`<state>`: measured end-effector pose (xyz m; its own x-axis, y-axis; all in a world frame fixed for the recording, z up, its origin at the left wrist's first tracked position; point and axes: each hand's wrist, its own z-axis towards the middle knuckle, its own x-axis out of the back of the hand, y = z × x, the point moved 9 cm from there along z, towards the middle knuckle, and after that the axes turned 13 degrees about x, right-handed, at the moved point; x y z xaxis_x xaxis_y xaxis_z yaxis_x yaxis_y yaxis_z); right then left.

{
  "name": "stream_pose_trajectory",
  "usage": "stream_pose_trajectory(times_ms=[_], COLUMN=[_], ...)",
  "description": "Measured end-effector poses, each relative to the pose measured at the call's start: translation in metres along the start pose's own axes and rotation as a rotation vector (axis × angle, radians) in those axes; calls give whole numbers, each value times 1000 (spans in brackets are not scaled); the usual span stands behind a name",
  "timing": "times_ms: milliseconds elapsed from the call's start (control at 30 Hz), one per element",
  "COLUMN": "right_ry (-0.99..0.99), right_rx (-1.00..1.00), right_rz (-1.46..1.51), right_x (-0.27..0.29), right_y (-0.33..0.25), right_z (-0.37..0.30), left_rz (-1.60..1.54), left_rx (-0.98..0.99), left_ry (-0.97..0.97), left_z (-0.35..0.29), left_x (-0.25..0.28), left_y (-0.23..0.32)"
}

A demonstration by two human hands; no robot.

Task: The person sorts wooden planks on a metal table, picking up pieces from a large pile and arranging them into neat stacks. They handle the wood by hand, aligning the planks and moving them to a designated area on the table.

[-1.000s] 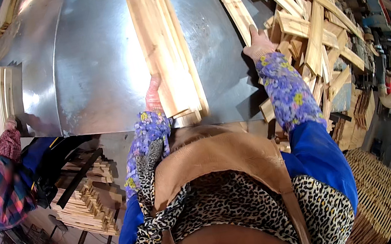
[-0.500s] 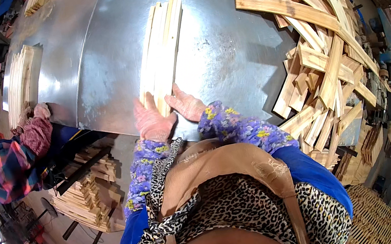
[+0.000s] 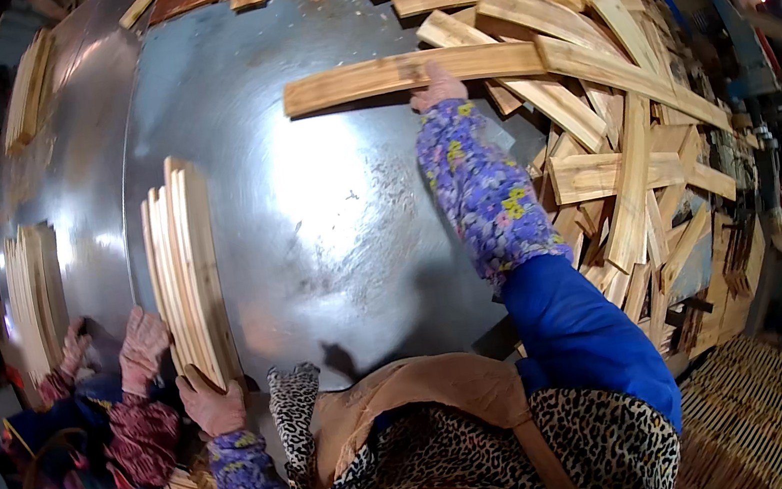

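Note:
My right hand (image 3: pixel 439 87), gloved, grips the near edge of a long wooden slat (image 3: pixel 347 85), which lies crosswise at the pile's left edge. My left hand (image 3: pixel 213 403), also gloved, is closed on the near end of a stack of wooden slats (image 3: pixel 183 275) set on edge side by side. The stack points away from me on the left of the metal table (image 3: pixel 288 300). Close beside it is a co-worker's gloved hand (image 3: pixel 144 347); the fingers of my right hand are partly hidden by the slat.
A large jumbled pile of slats (image 3: pixel 624 179) covers the right and far right. Another edge-set stack (image 3: pixel 37 297) stands at the left near the co-worker's other hand (image 3: pixel 74 342). More slats (image 3: pixel 29 91) lie at the far left. A slatted bundle (image 3: pixel 750 413) sits low at right.
The slat stack has moved left with my left hand. My right hand has left it and reached far right onto a slat. The view has shifted, and the co-worker's hand is nearer the stack.

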<state>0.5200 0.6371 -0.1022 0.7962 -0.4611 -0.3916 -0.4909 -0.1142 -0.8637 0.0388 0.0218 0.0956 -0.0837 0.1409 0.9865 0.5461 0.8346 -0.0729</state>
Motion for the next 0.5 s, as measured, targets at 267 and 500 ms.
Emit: stream_pose_trajectory(times_ms=[267, 500], right_ry=[-1164, -851], right_rx=[-135, 926], right_rz=[-1173, -2221], right_x=[-56, 7], right_y=[-69, -280], right_z=[-202, -12], left_rz=[-51, -231], left_rx=[-592, -554], left_ry=[-122, -378], left_z=[-28, 8], left_x=[4, -54], left_y=[370, 368])
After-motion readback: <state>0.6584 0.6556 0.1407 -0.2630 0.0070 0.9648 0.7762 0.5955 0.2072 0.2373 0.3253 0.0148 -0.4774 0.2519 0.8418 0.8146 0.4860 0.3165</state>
